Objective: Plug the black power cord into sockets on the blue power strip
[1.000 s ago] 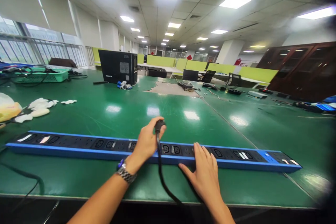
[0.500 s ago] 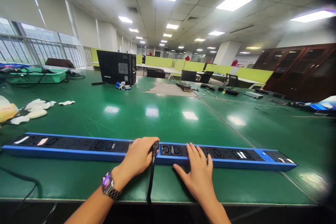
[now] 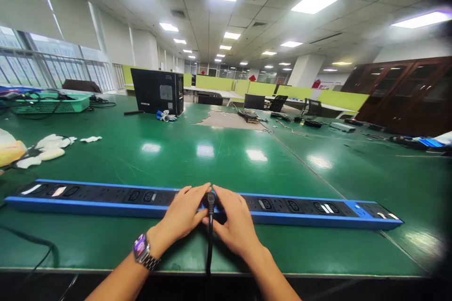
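Note:
A long blue-edged power strip (image 3: 116,208) with black socket faces lies across the table in front of me. Near its middle stands a black power plug (image 3: 211,198), its cord running down over the table's front edge. From the left, my left hand (image 3: 187,209), with a watch on its wrist, closes its fingers on the plug. My right hand (image 3: 235,218) closes in from the other side, fingertips and thumb at the plug and nearly meeting the left ones. The sockets beneath both hands are hidden, and so are the plug's prongs.
Behind the strip, a black computer case (image 3: 157,90) stands beside blue-and-white gloves (image 3: 165,115). A green basket (image 3: 52,103) of cables sits at the far left, with white gloves (image 3: 45,148) nearer. A loose black cable (image 3: 35,241) lies front left. Electronic parts (image 3: 250,116) lie further back.
My right hand has moved left from the strip's right half to the plug, and its spread fingers have drawn in. My left hand stays by the plug, which now stands slightly further right in view.

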Demonstrator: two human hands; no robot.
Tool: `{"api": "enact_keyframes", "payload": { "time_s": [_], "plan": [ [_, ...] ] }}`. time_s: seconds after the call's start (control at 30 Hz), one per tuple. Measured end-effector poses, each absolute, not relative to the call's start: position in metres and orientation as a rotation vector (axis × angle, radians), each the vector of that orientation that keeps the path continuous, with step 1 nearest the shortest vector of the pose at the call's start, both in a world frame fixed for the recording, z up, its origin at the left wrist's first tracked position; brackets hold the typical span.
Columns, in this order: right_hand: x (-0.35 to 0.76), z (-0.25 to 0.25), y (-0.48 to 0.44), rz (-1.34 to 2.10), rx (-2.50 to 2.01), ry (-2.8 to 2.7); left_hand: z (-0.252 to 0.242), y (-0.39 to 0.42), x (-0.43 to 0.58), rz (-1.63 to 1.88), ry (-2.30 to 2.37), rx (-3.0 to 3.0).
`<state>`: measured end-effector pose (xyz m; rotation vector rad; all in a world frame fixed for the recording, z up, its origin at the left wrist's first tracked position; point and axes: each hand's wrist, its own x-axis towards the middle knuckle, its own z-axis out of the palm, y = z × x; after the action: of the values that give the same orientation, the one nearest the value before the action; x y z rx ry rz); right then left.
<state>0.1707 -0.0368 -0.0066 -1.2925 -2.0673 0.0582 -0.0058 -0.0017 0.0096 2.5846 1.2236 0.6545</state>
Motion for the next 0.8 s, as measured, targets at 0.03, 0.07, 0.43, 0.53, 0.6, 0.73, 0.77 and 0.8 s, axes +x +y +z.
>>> {"api": "enact_keyframes", "payload": {
  "time_s": [0.03, 0.07, 0.43, 0.53, 0.6, 0.73, 0.77, 0.8],
  "plan": [
    [0.170, -0.006, -0.037, 0.058, -1.277, -2.085, 0.007, -0.001, -0.008, 0.655, 1.212, 2.581],
    [0.169, -0.005, -0.037, 0.058, -1.270, -2.089, 0.004, -0.001, -0.009, 0.652, 1.207, 2.575],
    [0.195, -0.008, -0.035, 0.114, -1.216, -1.531, -0.005, -0.004, -0.006, 0.674, 1.262, 2.638],
    [0.230, -0.017, -0.040, -0.014, -1.363, -1.412, -0.001, -0.005, -0.005, 0.667, 1.285, 2.602],
    [0.251, -0.025, -0.044, -0.040, -1.446, -1.390, 0.003, -0.006, -0.003, 0.639, 1.311, 2.571],
    [0.267, -0.037, -0.047, -0.047, -1.505, -1.464, 0.008, -0.008, 0.001, 0.594, 1.366, 2.539],
    [0.266, -0.037, -0.047, -0.053, -1.505, -1.493, 0.009, -0.008, 0.001, 0.590, 1.376, 2.537],
    [0.264, -0.036, -0.047, -0.057, -1.505, -1.519, 0.009, -0.009, 0.002, 0.588, 1.383, 2.535]
  ]
}}
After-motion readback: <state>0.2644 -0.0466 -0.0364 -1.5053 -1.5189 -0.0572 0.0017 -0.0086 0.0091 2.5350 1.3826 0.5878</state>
